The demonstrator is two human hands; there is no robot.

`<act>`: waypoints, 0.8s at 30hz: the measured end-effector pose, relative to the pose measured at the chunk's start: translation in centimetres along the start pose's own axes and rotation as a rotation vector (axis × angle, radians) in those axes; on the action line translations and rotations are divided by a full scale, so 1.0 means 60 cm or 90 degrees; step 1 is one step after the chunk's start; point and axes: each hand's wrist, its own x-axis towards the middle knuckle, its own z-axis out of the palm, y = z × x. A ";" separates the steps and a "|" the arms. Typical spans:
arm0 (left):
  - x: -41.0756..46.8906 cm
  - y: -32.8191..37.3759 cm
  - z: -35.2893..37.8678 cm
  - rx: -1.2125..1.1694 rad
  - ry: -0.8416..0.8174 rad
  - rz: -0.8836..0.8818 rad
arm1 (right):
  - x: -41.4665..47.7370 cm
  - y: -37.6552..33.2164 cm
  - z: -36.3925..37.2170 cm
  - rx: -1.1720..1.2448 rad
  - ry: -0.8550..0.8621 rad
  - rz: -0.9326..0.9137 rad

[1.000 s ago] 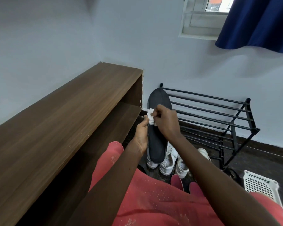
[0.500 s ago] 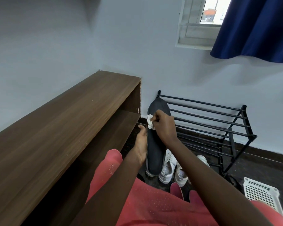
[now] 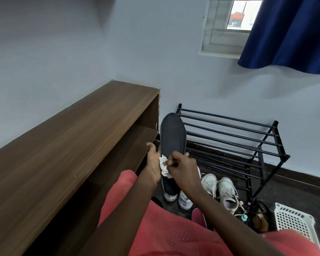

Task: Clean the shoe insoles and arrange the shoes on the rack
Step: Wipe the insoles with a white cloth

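While fingers of the left hand (image 3: pixel 153 163) clasp the insole (image 3: pixel 173 133) edge, the right hand (image 3: pixel 183 169) pinches a cloth (image 3: pixel 163 166).

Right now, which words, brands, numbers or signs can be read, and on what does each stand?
None can be read.
The dark grey insole, the crumpled white tissue, the white lace-up sneakers, the white plastic basket and the black metal rack show no legible print; heel marks on the sneakers are too blurred.

The right hand (image 3: pixel 181 168) has wiped the white cloth (image 3: pixel 163 166) down the dark insole (image 3: pixel 172 133) toward its heel.
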 end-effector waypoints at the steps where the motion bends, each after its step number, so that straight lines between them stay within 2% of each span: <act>1: 0.002 -0.003 -0.002 0.015 -0.007 0.007 | 0.004 -0.001 -0.002 -0.003 0.000 -0.001; 6: -0.013 -0.017 0.007 0.011 -0.077 -0.038 | 0.059 -0.005 -0.010 0.016 0.058 0.033; 9: -0.015 -0.014 0.008 -0.016 -0.070 -0.034 | 0.075 -0.009 -0.009 0.045 0.080 0.058; 13: -0.010 0.001 0.005 -0.015 -0.061 -0.005 | 0.046 -0.020 0.003 0.042 0.033 0.040; 17: -0.017 0.030 0.009 -0.123 -0.077 0.004 | 0.005 -0.031 0.008 0.071 -0.018 0.043; 24: -0.011 0.036 0.006 -0.165 -0.046 -0.018 | -0.007 -0.029 0.001 0.116 -0.039 0.056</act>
